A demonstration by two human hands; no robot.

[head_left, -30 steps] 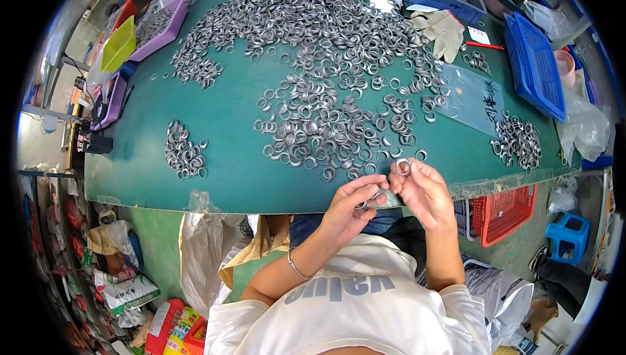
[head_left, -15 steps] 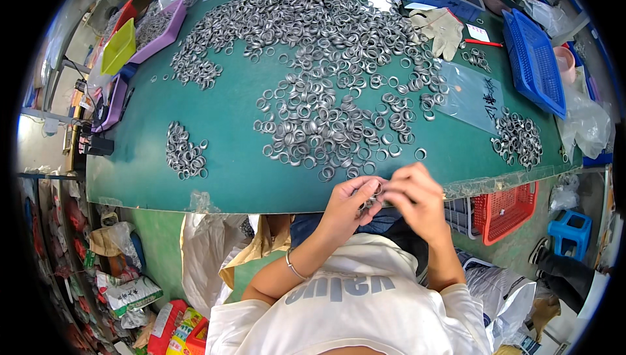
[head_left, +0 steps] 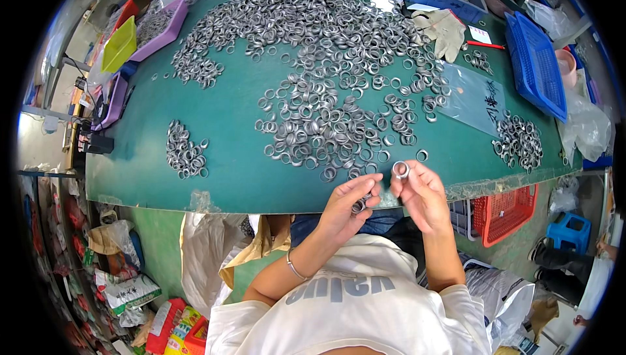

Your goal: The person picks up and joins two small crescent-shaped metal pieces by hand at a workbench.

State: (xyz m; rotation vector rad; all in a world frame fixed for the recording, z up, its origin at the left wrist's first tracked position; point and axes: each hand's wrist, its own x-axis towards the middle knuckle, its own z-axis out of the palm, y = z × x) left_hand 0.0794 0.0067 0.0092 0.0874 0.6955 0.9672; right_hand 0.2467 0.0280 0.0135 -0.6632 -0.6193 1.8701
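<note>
At the table's near edge my right hand [head_left: 420, 192] pinches a metal ring [head_left: 400, 170] upright between thumb and fingers. Just left of it my left hand [head_left: 349, 204] is closed round several metal rings [head_left: 358, 206], partly hidden by the fingers. The two hands are a little apart. Beyond them a big heap of grey metal rings [head_left: 319, 123] spreads over the green table [head_left: 235, 166]. A smaller pile of rings [head_left: 185, 151] lies to the left, another pile of rings [head_left: 518, 140] to the right. One loose ring [head_left: 422, 155] lies close to my right hand.
At the far right are a pair of work gloves [head_left: 445, 32], a clear plastic bag [head_left: 471, 97], a red pen [head_left: 486, 45] and blue baskets [head_left: 536, 65]. Purple [head_left: 160, 32] and yellow trays [head_left: 119, 45] stand far left. Under the table is a red basket [head_left: 507, 211].
My right hand has moved away from my left, to the right, and a ring now shows in its fingers. My left hand stays nearly in place with its rings. A person at the right edge has shifted.
</note>
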